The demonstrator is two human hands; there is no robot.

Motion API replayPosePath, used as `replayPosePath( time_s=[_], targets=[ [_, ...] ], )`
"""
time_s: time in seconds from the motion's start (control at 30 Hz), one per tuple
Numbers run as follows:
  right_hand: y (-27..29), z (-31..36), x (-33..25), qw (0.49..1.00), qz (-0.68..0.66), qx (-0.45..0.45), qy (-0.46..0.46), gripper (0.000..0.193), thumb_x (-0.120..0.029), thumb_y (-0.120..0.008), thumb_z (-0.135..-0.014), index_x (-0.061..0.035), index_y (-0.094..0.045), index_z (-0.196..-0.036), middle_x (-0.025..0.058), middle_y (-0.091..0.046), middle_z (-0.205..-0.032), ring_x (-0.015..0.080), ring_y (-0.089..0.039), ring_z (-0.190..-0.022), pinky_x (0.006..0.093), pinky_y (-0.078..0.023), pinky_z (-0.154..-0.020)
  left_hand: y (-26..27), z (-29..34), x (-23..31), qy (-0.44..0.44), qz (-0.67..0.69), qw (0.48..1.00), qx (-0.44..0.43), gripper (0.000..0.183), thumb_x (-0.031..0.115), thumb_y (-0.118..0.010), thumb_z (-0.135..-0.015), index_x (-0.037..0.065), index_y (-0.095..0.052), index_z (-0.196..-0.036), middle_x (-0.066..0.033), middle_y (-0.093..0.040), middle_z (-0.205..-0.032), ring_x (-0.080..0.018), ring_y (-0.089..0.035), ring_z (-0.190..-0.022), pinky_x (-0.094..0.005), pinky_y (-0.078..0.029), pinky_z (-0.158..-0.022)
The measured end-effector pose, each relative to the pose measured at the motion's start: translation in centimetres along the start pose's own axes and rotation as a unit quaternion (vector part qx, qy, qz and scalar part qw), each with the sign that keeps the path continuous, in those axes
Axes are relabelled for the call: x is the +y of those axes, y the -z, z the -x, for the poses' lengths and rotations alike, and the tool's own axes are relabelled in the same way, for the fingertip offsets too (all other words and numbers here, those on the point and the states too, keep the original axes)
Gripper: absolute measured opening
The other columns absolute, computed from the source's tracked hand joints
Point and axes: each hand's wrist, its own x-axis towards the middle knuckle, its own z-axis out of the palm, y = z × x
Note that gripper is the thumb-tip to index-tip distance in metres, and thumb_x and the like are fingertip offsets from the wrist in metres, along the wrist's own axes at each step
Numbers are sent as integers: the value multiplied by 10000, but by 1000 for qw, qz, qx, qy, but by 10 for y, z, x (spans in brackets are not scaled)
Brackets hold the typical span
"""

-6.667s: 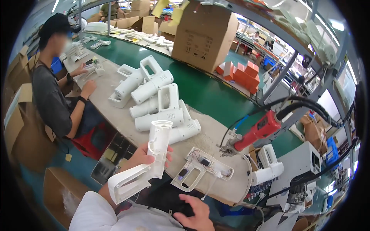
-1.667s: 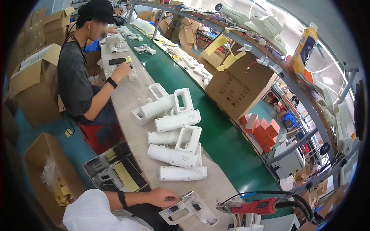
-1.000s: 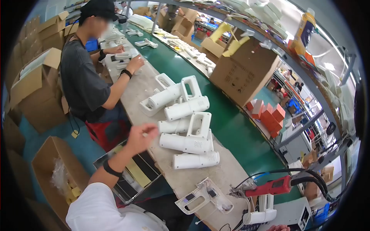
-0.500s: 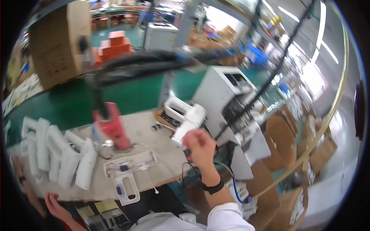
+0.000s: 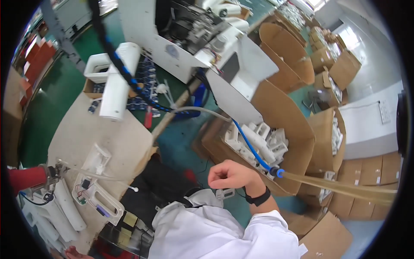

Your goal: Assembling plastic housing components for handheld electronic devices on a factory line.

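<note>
My right hand (image 5: 231, 176), with a black band on its wrist, is raised to the right of the table edge. Its fingers are curled, and whatever may be inside them is hidden. A small white frame-shaped part (image 5: 225, 194) shows just below that hand; whether they touch I cannot tell. Only part of my left hand (image 5: 76, 254) shows at the lower left rim, fingers somewhat apart, beside white housings (image 5: 71, 207). An opened white handled housing (image 5: 105, 200) with wires and a small board lies on the table (image 5: 86, 129). A white cylindrical housing (image 5: 116, 86) lies at the table's far end.
A red tool (image 5: 28, 179) hangs at the left. A cardboard box (image 5: 297, 151) of white parts stands on the right, with a blue-ended hose (image 5: 254, 149) crossing above it. Beyond the table is a white machine (image 5: 151, 47). A dark cable (image 5: 125, 73) crosses the view.
The view has swung to the right. My right hand has moved away from the white cylindrical housing, which stays at the table's far end. The left hand is now mostly out of view.
</note>
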Motion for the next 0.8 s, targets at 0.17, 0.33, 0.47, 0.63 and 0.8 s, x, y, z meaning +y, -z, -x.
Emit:
replayPosePath(
  time_s=[0.17, 0.33, 0.47, 0.63, 0.8],
  targets=[
    [2, 2, 32, 997, -61, -39, -37, 121, -83, -694, -870, -24, -656, -969, -60, -574, -698, 13, -471, -622, 203, -375, -543, -13, 8, -22, 163, 177, 970, -22, 337, 324, -561, -944, 5, -574, -1051, -127, -627, -966, -261, -603, -820, -372, -501, -699],
    [-31, -33, 31, 995, -13, -103, -7, 213, -91, -722, -853, -33, -653, -1045, -45, -606, -773, 25, -491, -667, 209, -409, -584, 24, -1, 43, 411, 228, 881, -45, 209, 99, -517, -931, -42, -651, -1008, -92, -630, -1030, -173, -612, -830, -307, -514, -749],
    [-49, -46, 17, 989, 43, -144, 3, 231, -54, -744, -815, -5, -661, -1025, 7, -641, -786, 60, -566, -719, 224, -448, -631, 9, -13, 73, 380, 367, 848, -34, 147, 77, -592, -907, -31, -630, -999, -51, -638, -784, -132, -600, -689, -264, -488, -665],
    [-80, -76, -10, 973, 54, -222, 25, 218, -66, -670, -874, 13, -614, -1070, 18, -572, -783, 80, -493, -687, 222, -392, -613, 47, 1, 29, 414, 367, 832, 44, 119, 38, -600, -909, -32, -628, -1001, -53, -648, -801, -114, -609, -703, -247, -497, -648],
    [-97, -102, -26, 967, 57, -243, 43, 291, 17, -682, -841, 28, -612, -1123, 7, -574, -787, 65, -483, -696, 214, -380, -609, 73, 10, -36, 460, 323, 824, 76, 148, 71, -632, -904, -22, -636, -1019, -38, -653, -816, -90, -605, -680, -219, -475, -607]
  ],
)
